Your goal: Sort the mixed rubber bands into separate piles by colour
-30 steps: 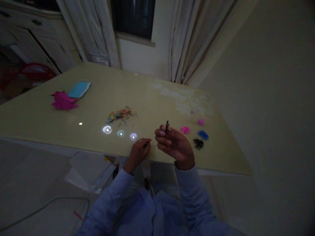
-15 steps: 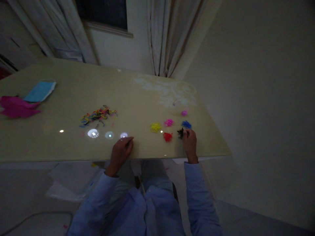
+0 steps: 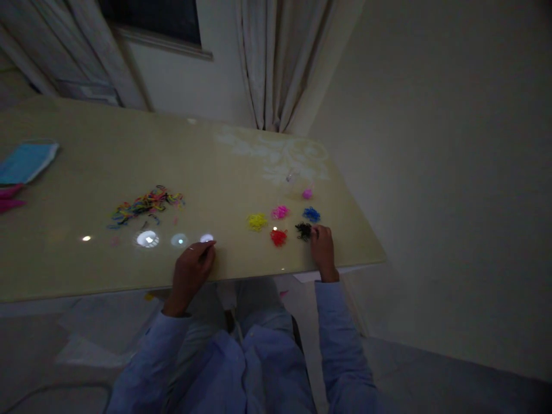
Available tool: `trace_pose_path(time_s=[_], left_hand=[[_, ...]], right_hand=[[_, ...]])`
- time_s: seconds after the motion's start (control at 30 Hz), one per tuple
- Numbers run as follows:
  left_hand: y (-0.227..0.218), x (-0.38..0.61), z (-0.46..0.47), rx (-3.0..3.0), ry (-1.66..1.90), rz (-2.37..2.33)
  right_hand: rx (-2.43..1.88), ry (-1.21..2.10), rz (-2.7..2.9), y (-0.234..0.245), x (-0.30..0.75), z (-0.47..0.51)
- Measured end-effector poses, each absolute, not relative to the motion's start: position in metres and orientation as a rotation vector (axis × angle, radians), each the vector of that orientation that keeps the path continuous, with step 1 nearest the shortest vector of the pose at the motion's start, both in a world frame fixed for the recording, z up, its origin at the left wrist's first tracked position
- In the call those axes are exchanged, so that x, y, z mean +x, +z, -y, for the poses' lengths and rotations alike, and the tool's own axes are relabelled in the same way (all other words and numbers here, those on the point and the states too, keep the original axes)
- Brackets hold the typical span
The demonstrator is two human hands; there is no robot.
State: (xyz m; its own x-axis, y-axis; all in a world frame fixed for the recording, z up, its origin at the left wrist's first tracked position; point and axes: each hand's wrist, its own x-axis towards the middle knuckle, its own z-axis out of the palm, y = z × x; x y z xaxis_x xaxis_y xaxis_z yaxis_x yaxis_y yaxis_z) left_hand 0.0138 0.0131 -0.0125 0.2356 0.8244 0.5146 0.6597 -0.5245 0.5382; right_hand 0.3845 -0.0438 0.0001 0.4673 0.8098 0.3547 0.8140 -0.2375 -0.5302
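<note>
My right hand (image 3: 323, 247) is at the right edge of a small pile of black rubber bands (image 3: 303, 231), fingertips drawn together and touching it or just beside it. Whatever is between them is too small to tell. My left hand (image 3: 193, 268) rests near the table's front edge, thumb and fingers pinched; I cannot make out anything held. Around the black pile lie small heaps of blue bands (image 3: 311, 214), red bands (image 3: 278, 237), pink bands (image 3: 280, 212) and yellow bands (image 3: 257, 222). A mixed heap of coloured bands (image 3: 146, 206) is spread out farther left.
A pink lump (image 3: 307, 194) and a small clear item (image 3: 291, 175) lie behind the sorted heaps. At the far left are a blue face mask (image 3: 28, 162) and a magenta piece (image 3: 11, 198). The glossy table (image 3: 207, 155) reflects lamps. A wall rises on the right.
The view has swung right, so everything sits farther left. My right hand has shifted slightly off the black bands, and more of that pile shows. My left hand keeps its pinch.
</note>
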Motion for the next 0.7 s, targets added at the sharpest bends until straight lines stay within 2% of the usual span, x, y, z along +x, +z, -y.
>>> trace_pose_path(time_s=[0.3,0.53,0.7], left_hand=[[-0.009,0.015,-0.012,2.118,1.124,-1.388],[0.010,0.006,-0.018,1.564,1.132,-1.272],[0.030,-0.042,-0.043,1.701,1.168,-1.526]], right_hand=[[-1.794,-0.050,1.346,0.027,0.338,0.045],[-1.342,0.475,1.731,0.030,0.221,0.033],[-1.201,0.684,1.971,0.014,0.189,0.020]])
